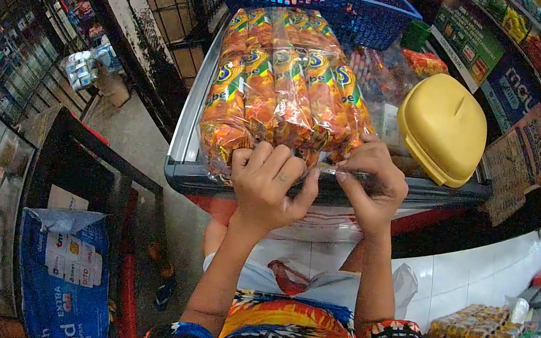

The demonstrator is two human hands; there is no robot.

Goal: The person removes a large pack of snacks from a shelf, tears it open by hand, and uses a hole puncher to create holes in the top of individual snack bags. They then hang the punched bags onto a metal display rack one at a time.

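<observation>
A large clear plastic bag of orange snack packets (pixel 290 84) lies on a counter with a dark front edge (pixel 421 191). My left hand (pixel 267 182) has its fingers curled over the near edge of the bag, gripping the plastic. Just to its right, my right hand (pixel 372 184) pinches the gathered clear plastic at the bag's near right corner, thumb and forefinger together. A short stretch of plastic runs between the two hands. Right of the bag sits a yellow lidded container (pixel 443 128).
Behind the bag stands a blue plastic basket (pixel 377 18). Posters (pixel 506 92) line the right side. A blue printed sack (pixel 69 279) is at the lower left, and packed bottles (pixel 478 326) are at the lower right. Metal bars rise at the upper left.
</observation>
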